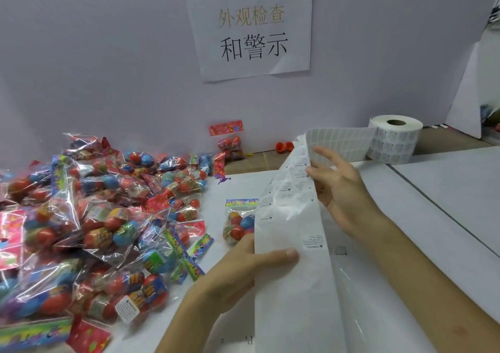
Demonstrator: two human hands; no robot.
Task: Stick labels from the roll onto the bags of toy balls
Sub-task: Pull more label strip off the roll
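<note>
At the centre of the white surface (446, 206), the left hand (243, 266) grips the unrolled label strip (289, 212), with its thumb pressed flat on the printed face and its fingers hidden behind. The right hand (341, 187) is open, its fingers spread and nearly straight, and one fingertip touches the strip's right edge higher up. The strip runs back to the label roll (392, 141) standing upright at the far right. The bags of toy balls (94, 217) lie heaped at the left, with a single bag (239, 220) just behind the strip.
</note>
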